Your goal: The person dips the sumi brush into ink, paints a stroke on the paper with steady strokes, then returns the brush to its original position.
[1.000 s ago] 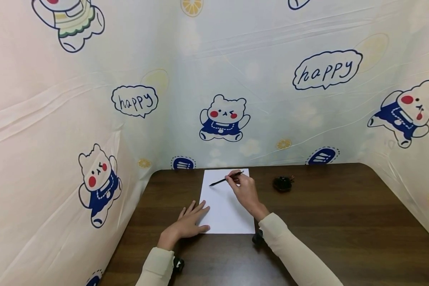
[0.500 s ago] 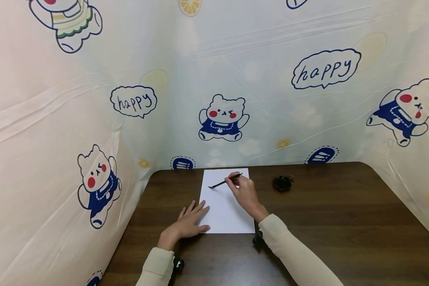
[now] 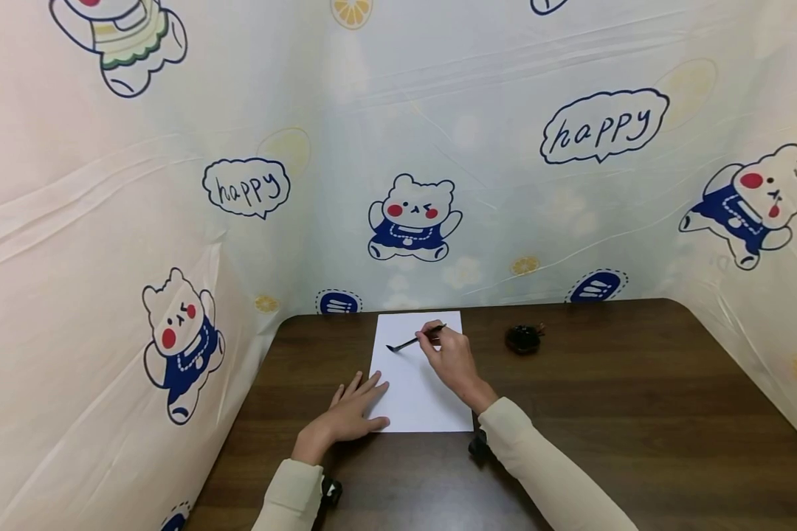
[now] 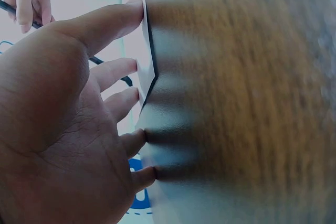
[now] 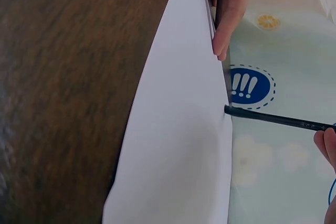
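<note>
right grip [image 3: 453, 360] pinches slanted brush [image 5: 278, 118] over paper [image 3: 428, 402].

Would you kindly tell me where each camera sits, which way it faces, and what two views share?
Head: worn on the head, facing forward and down at paper, brush and table; left hand, right hand and sleeves show.
Left wrist: on that wrist, facing the left hand's palm side and the table; part of the right hand shows.
Right wrist: on that wrist, looking across the paper; part of each hand shows.
Shared: both wrist views include the brush.
</note>
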Available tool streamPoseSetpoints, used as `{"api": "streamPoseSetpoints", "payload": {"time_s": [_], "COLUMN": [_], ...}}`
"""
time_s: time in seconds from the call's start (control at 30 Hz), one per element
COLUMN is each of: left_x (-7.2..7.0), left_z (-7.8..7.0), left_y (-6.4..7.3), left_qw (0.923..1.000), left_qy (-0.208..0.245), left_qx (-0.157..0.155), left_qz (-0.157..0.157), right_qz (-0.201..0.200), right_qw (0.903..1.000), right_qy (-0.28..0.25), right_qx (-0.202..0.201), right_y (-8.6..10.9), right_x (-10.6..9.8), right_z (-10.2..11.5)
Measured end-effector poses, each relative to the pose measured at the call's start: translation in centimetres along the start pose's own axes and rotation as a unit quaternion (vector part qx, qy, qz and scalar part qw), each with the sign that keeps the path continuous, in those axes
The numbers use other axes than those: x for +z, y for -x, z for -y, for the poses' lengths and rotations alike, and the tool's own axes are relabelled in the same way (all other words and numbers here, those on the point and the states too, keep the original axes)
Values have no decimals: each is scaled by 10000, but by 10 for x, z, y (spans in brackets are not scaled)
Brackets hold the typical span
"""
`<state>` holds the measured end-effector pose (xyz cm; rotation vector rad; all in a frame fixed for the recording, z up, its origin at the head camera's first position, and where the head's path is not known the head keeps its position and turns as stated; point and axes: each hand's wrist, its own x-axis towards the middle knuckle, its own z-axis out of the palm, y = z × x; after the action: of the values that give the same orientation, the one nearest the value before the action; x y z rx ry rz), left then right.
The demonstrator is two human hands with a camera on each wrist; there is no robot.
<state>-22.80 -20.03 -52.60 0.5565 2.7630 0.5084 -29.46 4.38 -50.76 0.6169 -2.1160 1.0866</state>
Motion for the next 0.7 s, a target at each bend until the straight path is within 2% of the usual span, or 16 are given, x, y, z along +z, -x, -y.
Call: {"api": "streamPoseSetpoints", "payload": {"time_s": [0.7], "left_x": [0], "left_z": [-1], "left_y": [0], "left_qw": [10000], "left_qy": [-40], "left_qx": [23], "left_qz": [-48], "right_qz": [165], "right_qw": [9998], "right_qy": [4], "right_qx": [91], "right_y": [2], "right_x": [-3], "right_z": [-3]}}
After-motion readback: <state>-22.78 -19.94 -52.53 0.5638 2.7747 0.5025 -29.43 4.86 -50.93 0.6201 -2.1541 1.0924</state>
